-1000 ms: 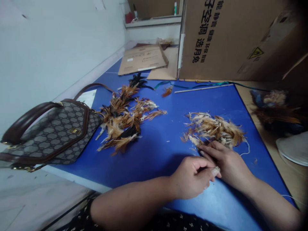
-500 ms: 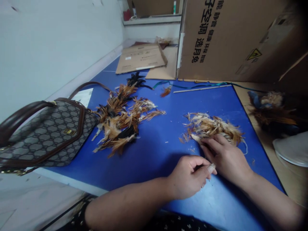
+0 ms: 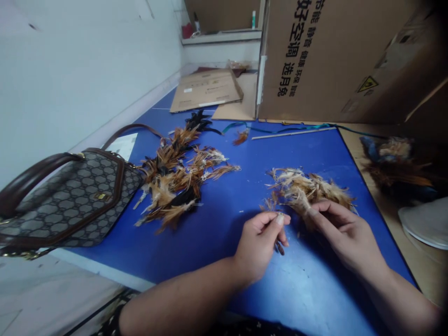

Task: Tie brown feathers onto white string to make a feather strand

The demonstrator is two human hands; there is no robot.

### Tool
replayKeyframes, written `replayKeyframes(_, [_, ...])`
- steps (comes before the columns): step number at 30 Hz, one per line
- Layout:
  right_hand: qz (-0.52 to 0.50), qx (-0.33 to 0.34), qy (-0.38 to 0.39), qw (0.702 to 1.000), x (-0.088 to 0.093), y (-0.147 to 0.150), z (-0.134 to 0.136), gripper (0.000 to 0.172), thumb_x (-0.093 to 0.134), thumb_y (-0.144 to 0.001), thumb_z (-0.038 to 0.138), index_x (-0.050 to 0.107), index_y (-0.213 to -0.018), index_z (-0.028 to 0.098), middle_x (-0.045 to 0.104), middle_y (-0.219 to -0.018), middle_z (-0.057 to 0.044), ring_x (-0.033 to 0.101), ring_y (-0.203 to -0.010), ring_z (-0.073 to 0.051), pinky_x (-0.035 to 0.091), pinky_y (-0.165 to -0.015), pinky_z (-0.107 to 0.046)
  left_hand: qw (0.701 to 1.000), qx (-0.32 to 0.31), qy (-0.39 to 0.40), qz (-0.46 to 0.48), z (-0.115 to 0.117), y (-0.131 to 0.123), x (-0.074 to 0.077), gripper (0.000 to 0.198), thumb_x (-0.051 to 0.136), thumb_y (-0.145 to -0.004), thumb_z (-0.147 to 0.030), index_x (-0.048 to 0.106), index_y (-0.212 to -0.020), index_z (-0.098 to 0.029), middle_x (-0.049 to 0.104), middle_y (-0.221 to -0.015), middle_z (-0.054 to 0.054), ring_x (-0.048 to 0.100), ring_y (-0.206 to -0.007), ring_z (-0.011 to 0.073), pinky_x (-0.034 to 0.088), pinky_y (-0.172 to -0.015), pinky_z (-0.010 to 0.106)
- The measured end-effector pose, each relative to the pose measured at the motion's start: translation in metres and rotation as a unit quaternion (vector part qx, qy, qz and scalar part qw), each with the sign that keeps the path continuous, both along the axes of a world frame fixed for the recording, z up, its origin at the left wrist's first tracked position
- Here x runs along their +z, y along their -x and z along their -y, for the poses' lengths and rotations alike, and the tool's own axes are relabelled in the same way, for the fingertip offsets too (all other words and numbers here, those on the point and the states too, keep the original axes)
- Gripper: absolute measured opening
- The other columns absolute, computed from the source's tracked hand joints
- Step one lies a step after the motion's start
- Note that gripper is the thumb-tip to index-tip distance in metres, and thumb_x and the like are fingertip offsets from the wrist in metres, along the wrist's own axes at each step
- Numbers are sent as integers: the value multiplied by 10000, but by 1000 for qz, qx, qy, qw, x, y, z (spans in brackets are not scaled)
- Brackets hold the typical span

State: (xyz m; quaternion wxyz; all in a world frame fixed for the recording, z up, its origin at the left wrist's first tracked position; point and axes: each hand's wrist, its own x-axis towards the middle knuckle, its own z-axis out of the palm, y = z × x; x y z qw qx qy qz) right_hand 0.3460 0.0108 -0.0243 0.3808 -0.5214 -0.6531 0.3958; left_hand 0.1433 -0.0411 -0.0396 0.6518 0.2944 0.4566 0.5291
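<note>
My left hand (image 3: 261, 240) is closed in a pinch on a small bunch of brown feathers whose tips hang below the fingers. My right hand (image 3: 341, 231) pinches a pale brown feather at the near edge of a loose heap of light brown feathers (image 3: 310, 189) on the blue mat (image 3: 227, 196). The two hands are a short way apart, both just above the mat. A larger heap of brown, orange and black tied feather bundles (image 3: 178, 179) lies to the left of the hands.
A patterned handbag (image 3: 70, 200) with brown handles sits at the mat's left edge. A big cardboard box (image 3: 343, 60) stands at the back, flat cardboard (image 3: 206, 88) beside it. A thin stick (image 3: 292, 133) and teal cord lie before the box. Dark feathers (image 3: 395, 163) and a white object (image 3: 425, 221) lie right.
My left hand rose and moved forward with its feathers. My right hand lifted from the mat and drew a feather out of the pale heap, so the hands have come apart.
</note>
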Motion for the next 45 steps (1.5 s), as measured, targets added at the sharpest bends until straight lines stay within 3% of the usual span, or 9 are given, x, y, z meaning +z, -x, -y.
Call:
replayKeyframes(5, [-90,60,101,989,-3,0,6,333,756,-1015,541,732,-984,210,622,-738,1,517,-633,-138,435,-558,-246,1000,28,-2,3,-5,1,-4,397,773,-960,-513,785,-986,-117,739,-1308,185,679,-681,108,502,-524,231])
replayKeyframes(7, [-99,89,118,984,-4,2,8,328,749,-1022,536,733,-992,210,586,-716,14,476,-621,-129,409,-555,-243,1000,19,-7,23,-6,1,-6,379,781,-961,-495,794,-1002,-118,725,-1369,191,689,-691,102,505,-554,235])
replayKeyframes(13, [-97,156,143,972,3,6,11,342,702,-1053,540,733,-1002,203,700,-792,-26,523,-641,-136,438,-581,-252,996,-25,-3,89,-4,0,-8,411,800,-955,-504,789,-1055,-105,748,-842,86,651,-666,123,494,-617,248])
replayKeyframes(17, [-67,125,119,983,1,4,10,350,710,-1041,558,759,-1012,213,709,-779,-22,580,-664,-151,491,-602,-252,998,-29,-5,63,-3,2,-6,425,786,-958,-522,795,-1033,-104,722,-810,70,623,-653,113,462,-582,229])
replayKeyframes(22, [-57,72,84,992,-2,3,7,377,729,-1018,588,808,-1155,246,819,-1085,-73,757,-956,-233,623,-833,-308,997,-67,-33,-17,-1,5,1,356,730,-993,-471,773,-1005,-117,713,-795,61,605,-641,117,464,-560,232])
replayKeyframes(29, [-102,174,118,972,10,11,8,321,758,-1030,506,787,-904,212,773,-857,-48,720,-826,-188,591,-814,-275,991,-100,-74,-54,0,4,1,318,700,-1012,-422,752,-976,-111,709,-796,57,630,-654,124,534,-649,273])
replayKeyframes(36, [-86,26,100,991,-9,1,6,324,844,-949,549,808,-997,231,739,-843,-19,618,-714,-147,522,-650,-236,994,-74,-66,-55,-2,8,4,327,684,-1027,-433,741,-950,-121,702,-768,53,617,-642,121,517,-620,259])
replayKeyframes(42, [-112,124,140,976,-2,6,7,284,847,-956,512,863,-1024,237,825,-920,-49,741,-835,-179,591,-798,-262,994,-82,-64,-47,-1,8,4,332,696,-1016,-445,742,-978,-118,711,-779,61,615,-643,127,514,-586,252])
replayKeyframes(45, [-131,131,154,970,-3,7,8,280,857,-952,491,877,-1081,244,856,-986,-69,783,-891,-197,613,-850,-282,992,-91,-70,-44,-1,8,5,327,695,-1016,-439,733,-961,-119,707,-779,61,611,-643,123,502,-578,242])
